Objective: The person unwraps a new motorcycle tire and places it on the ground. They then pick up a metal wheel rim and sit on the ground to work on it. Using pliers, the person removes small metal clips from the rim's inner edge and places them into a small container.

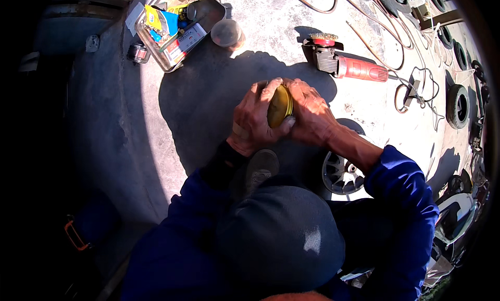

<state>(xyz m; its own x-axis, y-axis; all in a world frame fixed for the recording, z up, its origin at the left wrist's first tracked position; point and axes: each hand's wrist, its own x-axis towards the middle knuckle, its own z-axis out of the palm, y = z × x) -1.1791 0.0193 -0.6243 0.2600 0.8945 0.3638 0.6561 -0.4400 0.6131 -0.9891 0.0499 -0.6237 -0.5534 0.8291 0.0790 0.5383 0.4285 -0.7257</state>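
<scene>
Between my two hands, above the shaded floor, is a round yellow-gold tin (280, 106), tilted on its side with one flat end partly visible. My left hand (256, 117) wraps its near left side, with the thumb along the lower edge and the fingers over the top. From the right, my right hand (312, 112) closes over the tin's other side, its fingertips meeting the left ones at the top. The palms hide much of the tin, and its contents cannot be seen.
A red angle grinder (362, 69) with a wire brush (323, 40) lies at the upper right. A spoked wheel (334, 173) is by my right forearm. Upper left are a clear plastic bin (212, 13) of packages and a translucent cup (226, 33). Hoses, cables and tyres (458, 106) lie right.
</scene>
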